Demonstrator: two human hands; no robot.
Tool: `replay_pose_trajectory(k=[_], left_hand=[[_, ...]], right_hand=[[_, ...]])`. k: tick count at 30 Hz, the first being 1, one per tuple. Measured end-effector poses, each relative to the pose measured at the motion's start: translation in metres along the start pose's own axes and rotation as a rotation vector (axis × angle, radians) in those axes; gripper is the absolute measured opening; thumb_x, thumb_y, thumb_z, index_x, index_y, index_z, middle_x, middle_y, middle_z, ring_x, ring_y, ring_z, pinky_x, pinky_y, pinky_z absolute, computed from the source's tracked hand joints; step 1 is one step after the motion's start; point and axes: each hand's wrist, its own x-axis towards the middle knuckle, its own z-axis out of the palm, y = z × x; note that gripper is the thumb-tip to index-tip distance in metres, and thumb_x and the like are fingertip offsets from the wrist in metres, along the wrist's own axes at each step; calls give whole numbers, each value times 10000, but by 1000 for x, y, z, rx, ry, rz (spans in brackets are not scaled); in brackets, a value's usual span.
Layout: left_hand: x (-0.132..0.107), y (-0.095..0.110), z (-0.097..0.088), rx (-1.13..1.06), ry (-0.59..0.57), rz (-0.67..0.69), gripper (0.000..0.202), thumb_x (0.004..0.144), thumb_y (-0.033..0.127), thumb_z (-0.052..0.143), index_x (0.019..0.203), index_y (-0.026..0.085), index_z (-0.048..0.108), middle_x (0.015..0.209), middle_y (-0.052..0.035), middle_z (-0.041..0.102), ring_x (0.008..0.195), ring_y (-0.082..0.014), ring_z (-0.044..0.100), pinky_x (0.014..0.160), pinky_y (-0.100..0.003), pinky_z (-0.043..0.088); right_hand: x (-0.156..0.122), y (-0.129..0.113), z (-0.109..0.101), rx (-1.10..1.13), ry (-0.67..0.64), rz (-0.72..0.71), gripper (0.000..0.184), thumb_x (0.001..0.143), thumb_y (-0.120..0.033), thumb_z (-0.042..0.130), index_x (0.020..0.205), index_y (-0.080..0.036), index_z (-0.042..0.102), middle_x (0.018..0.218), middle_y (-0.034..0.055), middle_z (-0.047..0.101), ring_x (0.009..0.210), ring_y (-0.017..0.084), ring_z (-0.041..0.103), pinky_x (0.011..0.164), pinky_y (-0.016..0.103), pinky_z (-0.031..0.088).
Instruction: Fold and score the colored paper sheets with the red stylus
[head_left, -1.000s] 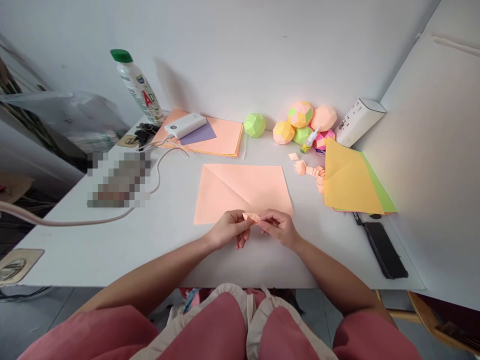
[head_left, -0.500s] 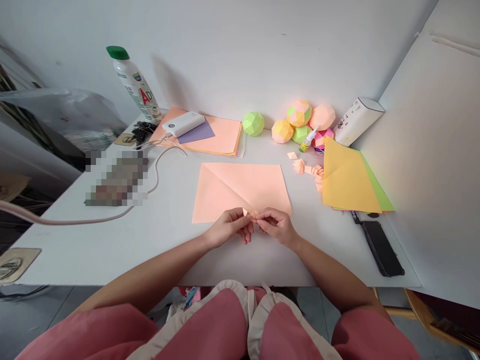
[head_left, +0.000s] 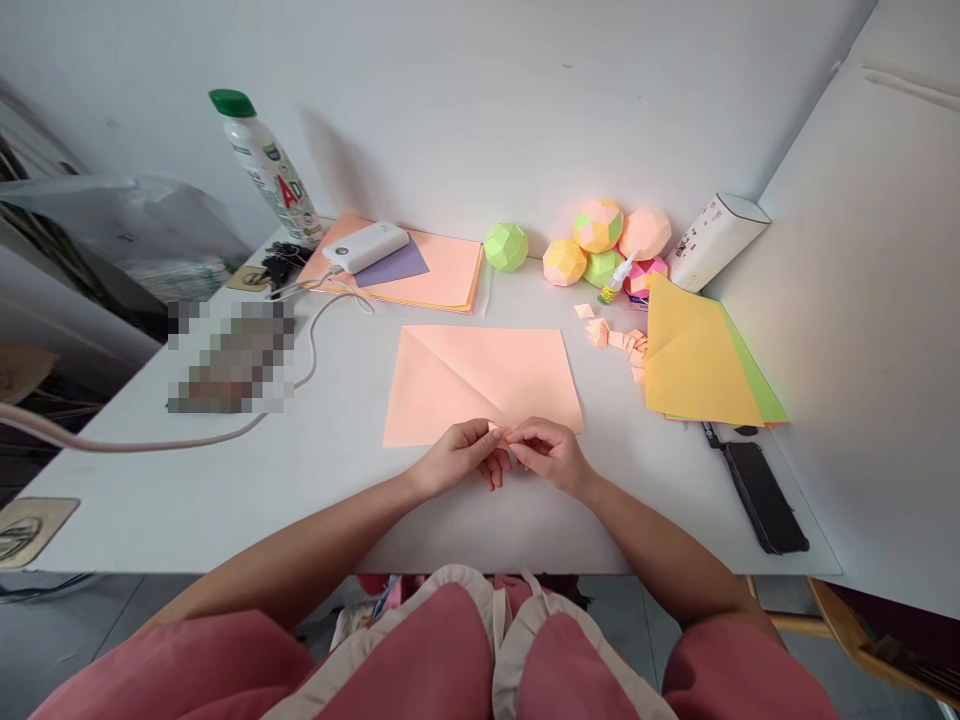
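Between my two hands is a small piece of peach paper (head_left: 500, 431), mostly covered by the fingers. My left hand (head_left: 466, 452) pinches it from the left with thumb and fingers. From the right, my right hand (head_left: 550, 452) closes thumb and forefinger on it. Both hands are above the near edge of a creased peach sheet (head_left: 480, 370) lying on the desk. Beyond the sheet's right side lie several small folded peach paper pieces (head_left: 634, 350) and a glue bottle (head_left: 615, 282). Several faceted paper balls, among them a green ball (head_left: 506, 247), rest along the wall.
At the back left, a power bank (head_left: 367, 246) lies on stacked coloured paper (head_left: 442, 275), beside a white bottle (head_left: 266, 170). A cable (head_left: 187, 444) crosses the left side. On the right are yellow paper (head_left: 697, 355), a black phone (head_left: 765, 497) and a white box (head_left: 716, 240).
The fingertips have drawn slightly closer around the small peach paper, and less of it shows. Otherwise the hands stay in nearly the same place.
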Motion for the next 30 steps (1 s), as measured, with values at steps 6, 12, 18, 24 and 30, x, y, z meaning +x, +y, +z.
replay_pose_trajectory(k=[6, 12, 18, 24, 30], left_hand=[[-1, -1, -2, 23, 39, -25, 480, 795, 634, 603, 743, 170, 493, 549, 15, 612, 376, -98, 545, 369, -205, 421], [-1, -1, -1, 34, 42, -29, 490, 758, 643, 637, 744, 168, 517, 511, 27, 590, 352, -82, 501, 352, -193, 385], [2, -2, -1, 42, 111, 20, 525, 713, 665, 674, 773, 168, 516, 555, 44, 585, 390, -57, 493, 383, -176, 373], [1, -4, -2, 58, 71, 22, 528, 703, 661, 687, 787, 160, 542, 530, 50, 559, 390, -52, 456, 392, -179, 343], [0, -4, -1, 51, 23, 38, 500, 770, 658, 621, 831, 168, 539, 620, 35, 589, 450, -63, 499, 457, -206, 391]], right_hand=[[0, -1, 3, -98, -39, -160, 131, 823, -258, 649, 944, -214, 676, 824, 34, 616, 694, 118, 576, 557, 236, 482], [0, 0, 3, -238, -12, -281, 113, 877, -223, 567, 925, -219, 670, 849, 56, 645, 708, 133, 595, 543, 249, 498], [1, 0, 0, -287, -38, -356, 130, 907, -263, 580, 899, -230, 705, 832, 55, 655, 723, 141, 627, 630, 288, 545], [1, -2, 0, -231, -18, -268, 99, 856, -318, 670, 857, -229, 712, 748, 13, 579, 625, 105, 553, 576, 259, 500], [0, -4, 1, -35, -18, -58, 194, 848, -399, 659, 839, -206, 676, 838, 36, 584, 681, 116, 584, 561, 253, 505]])
